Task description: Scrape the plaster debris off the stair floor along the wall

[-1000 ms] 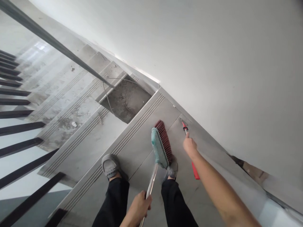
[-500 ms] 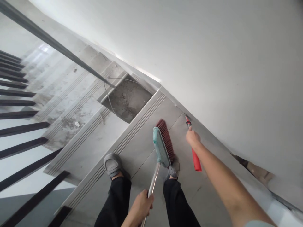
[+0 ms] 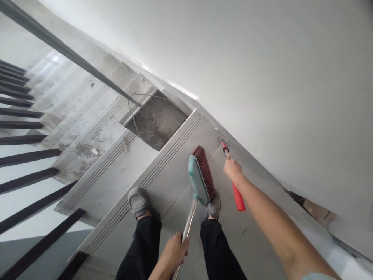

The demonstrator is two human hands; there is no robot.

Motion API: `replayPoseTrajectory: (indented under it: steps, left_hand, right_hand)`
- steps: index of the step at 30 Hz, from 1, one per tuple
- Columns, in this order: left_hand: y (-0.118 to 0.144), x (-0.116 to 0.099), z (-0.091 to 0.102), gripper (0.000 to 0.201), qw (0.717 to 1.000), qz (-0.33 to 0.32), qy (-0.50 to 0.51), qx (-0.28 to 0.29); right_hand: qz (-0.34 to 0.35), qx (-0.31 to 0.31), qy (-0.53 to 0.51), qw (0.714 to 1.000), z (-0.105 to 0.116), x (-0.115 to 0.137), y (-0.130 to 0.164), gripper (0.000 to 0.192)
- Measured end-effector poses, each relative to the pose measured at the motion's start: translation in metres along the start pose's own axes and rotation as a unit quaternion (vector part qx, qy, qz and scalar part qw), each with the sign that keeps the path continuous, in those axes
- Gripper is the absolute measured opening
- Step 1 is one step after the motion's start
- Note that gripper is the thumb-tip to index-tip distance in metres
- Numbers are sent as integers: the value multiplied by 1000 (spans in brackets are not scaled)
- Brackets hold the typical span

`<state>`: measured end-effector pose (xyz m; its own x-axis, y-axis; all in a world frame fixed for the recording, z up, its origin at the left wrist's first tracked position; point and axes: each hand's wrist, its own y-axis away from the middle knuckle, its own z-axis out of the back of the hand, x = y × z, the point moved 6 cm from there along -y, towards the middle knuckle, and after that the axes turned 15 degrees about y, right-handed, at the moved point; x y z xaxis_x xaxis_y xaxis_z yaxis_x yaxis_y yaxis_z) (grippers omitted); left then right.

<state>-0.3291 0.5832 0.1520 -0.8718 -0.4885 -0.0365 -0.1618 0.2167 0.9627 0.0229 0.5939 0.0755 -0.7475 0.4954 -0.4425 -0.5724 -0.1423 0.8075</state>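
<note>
My left hand (image 3: 175, 251) is wrapped round the metal stick of a broom (image 3: 198, 181) at the lower middle. The broom head is green with dark red bristles, tilted in front of my right shoe (image 3: 215, 207). My right hand (image 3: 233, 169) grips a red-handled scraper (image 3: 239, 198) with a black collar and a small metal tip. That tip is low over the grey tiled landing (image 3: 175, 186), close to the joint between two tiles and near the wall base. Whether it touches the tile, I cannot tell.
Dusty stairs (image 3: 84, 136) with scattered debris descend at the left, beside dark balusters (image 3: 26, 157) and a grey handrail (image 3: 67, 52). An untiled patch of step (image 3: 160, 118) lies beyond the landing edge, with a thin wire looping over it. A white wall (image 3: 276, 85) borders the right.
My right hand has drawn the scraper a little to the left, away from the wall base and toward the tile joint. The broom and my left hand are nearly still.
</note>
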Motion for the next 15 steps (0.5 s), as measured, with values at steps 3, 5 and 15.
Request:
replayPoseTrajectory:
  steps: [3, 5, 15]
  left_hand:
    - [2, -2, 0, 17, 1000, 3, -1, 0]
    - [2, -3, 1, 17, 1000, 4, -2, -2]
    - [1, -4, 1, 17, 1000, 5, 1, -3]
  right_hand:
    - [6, -29, 8, 1000, 11, 0, -5, 57]
    - [15, -29, 10, 999, 16, 3, -8, 57]
    - [18, -22, -15, 999, 11, 7, -5, 61]
